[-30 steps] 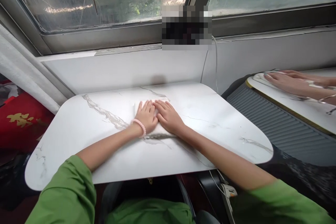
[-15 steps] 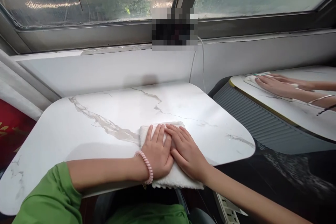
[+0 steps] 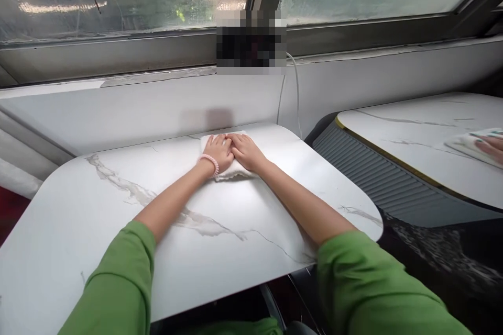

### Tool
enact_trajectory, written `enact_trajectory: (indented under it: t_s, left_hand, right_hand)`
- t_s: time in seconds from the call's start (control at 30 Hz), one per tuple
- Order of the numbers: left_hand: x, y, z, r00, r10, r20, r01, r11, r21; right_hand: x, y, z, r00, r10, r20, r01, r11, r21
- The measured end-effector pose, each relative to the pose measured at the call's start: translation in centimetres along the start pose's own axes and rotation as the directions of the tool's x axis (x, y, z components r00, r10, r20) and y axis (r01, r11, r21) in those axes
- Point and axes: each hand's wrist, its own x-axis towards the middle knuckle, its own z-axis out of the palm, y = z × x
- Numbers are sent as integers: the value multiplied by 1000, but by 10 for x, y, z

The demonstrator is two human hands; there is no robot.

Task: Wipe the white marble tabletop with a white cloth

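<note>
A folded white cloth lies near the far edge of the white, marble-patterned table. My left hand, with a pink coil band at the wrist, rests flat on it, fingers stretched out. Beside it, my right hand presses down on the cloth as well, its fingers extended and its fingertips meeting the left hand. Both arms reach forward across the tabletop. Most of the cloth's middle is hidden under the hands.
To the right stands a second marble-patterned table with a ribbed grey side. A co-worker's hand lies there on a white cloth. Behind my table are a low white wall, a thin cable and windows.
Both my hands and the cloth have slid forward from the near edge to the far side of the table. The co-worker's hands and cloth have shifted nearer and to the right.
</note>
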Motion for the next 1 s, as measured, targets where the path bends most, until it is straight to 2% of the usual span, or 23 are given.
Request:
enact_trajectory:
  t_s: [0.1,0.23,0.37,0.5,0.63,0.8,0.9,1.0]
  left_hand:
    - [21,-12,3,1000,-26,-1,26,1000,18]
    - [29,-15,5,998,-65,5,65,997,52]
    - [22,-9,3,995,-94,16,93,993,73]
    - [3,8,-1,994,-110,26,108,991,75]
    - [-32,45,-2,994,-105,9,104,991,85]
    - [-82,113,2,999,-23,-22,24,998,58]
    - [-95,153,7,996,87,-10,-87,996,1]
    - [-93,184,12,987,160,-28,-161,986,-47]
  right_hand:
    - [23,13,6,1000,13,0,-13,1000,6]
    - [32,19,7,1000,1,4,-1,999,33]
    - [25,16,6,1000,0,-1,0,1000,25]
    - [3,6,-2,1000,17,23,-17,999,26]
    - [-41,-6,-20,998,-20,60,17,999,49]
    - [-122,-9,-55,992,-116,42,108,981,159]
    - [-166,0,-80,997,-56,58,40,970,242]
    - [-196,13,-104,990,62,127,-99,947,306]
